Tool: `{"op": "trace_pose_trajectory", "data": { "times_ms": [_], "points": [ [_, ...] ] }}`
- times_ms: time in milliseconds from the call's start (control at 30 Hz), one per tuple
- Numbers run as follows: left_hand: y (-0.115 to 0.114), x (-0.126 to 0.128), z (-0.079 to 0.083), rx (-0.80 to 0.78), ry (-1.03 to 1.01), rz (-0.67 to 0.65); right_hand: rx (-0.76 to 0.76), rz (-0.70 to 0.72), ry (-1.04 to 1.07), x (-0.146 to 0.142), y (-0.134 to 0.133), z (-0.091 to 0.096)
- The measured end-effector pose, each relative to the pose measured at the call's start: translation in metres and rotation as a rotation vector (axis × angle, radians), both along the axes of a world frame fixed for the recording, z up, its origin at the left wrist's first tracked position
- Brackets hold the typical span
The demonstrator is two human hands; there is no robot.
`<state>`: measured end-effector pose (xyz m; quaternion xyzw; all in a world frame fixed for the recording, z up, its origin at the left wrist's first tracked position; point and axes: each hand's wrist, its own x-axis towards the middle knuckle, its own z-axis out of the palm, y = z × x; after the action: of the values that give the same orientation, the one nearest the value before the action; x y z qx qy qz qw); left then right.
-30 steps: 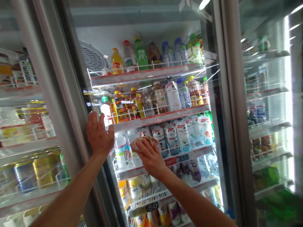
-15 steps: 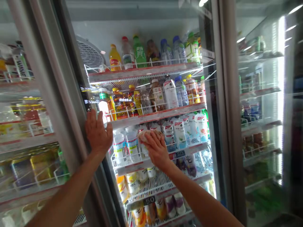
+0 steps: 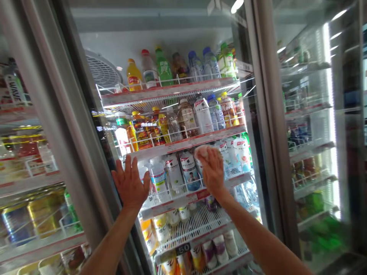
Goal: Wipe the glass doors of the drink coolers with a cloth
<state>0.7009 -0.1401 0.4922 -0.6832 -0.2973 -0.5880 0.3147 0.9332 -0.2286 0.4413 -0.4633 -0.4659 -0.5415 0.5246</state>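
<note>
My right hand (image 3: pixel 213 172) presses a pale, crumpled cloth (image 3: pixel 202 152) to the glass door (image 3: pixel 160 32) of a drinks fridge, in front of the third shelf of bottles. Part of the cloth is hidden under the fingers. To the left, my left hand (image 3: pixel 132 185) is spread with its fingers apart, at the left side of the same door near the metal frame (image 3: pixel 83 126), holding nothing. Behind the glass between my hands stand a white-labelled bottle (image 3: pixel 189 172) and a clear bottle with a blue label (image 3: pixel 159 177).
More bottles stand on the upper shelves, such as a green bottle (image 3: pixel 164 68). Cans and cups fill the lower shelves, with a price tag (image 3: pixel 183 249) on one edge. A metal door frame (image 3: pixel 268 114) rises at the right, and further stocked fridge sections flank both sides.
My right hand has slid the cloth to the right and slightly up across the glass. My left hand has shifted right and down, still spread. The view has moved slightly.
</note>
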Motion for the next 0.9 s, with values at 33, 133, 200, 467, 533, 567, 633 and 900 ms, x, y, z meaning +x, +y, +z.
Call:
{"op": "trace_pose_trajectory", "data": {
  "times_ms": [33, 133, 200, 467, 533, 567, 633, 900],
  "points": [
    [0.000, 0.000, 0.000, -0.002, 0.000, -0.001, 0.056, -0.018, 0.073, 0.008, -0.002, 0.003],
    [0.000, 0.000, -0.002, 0.003, -0.004, -0.010, 0.020, -0.038, 0.098, 0.004, -0.001, 0.000],
    [0.000, 0.000, -0.002, 0.006, -0.004, -0.018, -0.127, -0.020, -0.038, -0.011, 0.001, -0.010],
    [0.001, 0.002, 0.000, -0.032, -0.020, -0.046, -0.039, -0.050, 0.119, 0.026, -0.013, -0.010],
    [0.001, 0.002, -0.001, -0.042, -0.018, -0.037, -0.042, -0.025, 0.093, 0.021, -0.010, -0.006],
    [0.002, 0.003, -0.001, -0.045, -0.017, -0.036, -0.079, -0.010, 0.044, 0.014, -0.008, -0.006],
    [0.003, 0.003, -0.001, -0.040, -0.016, -0.038, -0.180, 0.004, -0.092, 0.000, -0.005, -0.010],
    [0.007, 0.004, -0.005, 0.025, -0.013, -0.032, 0.061, -0.096, 0.070, 0.044, -0.012, 0.014]
  ]
}}
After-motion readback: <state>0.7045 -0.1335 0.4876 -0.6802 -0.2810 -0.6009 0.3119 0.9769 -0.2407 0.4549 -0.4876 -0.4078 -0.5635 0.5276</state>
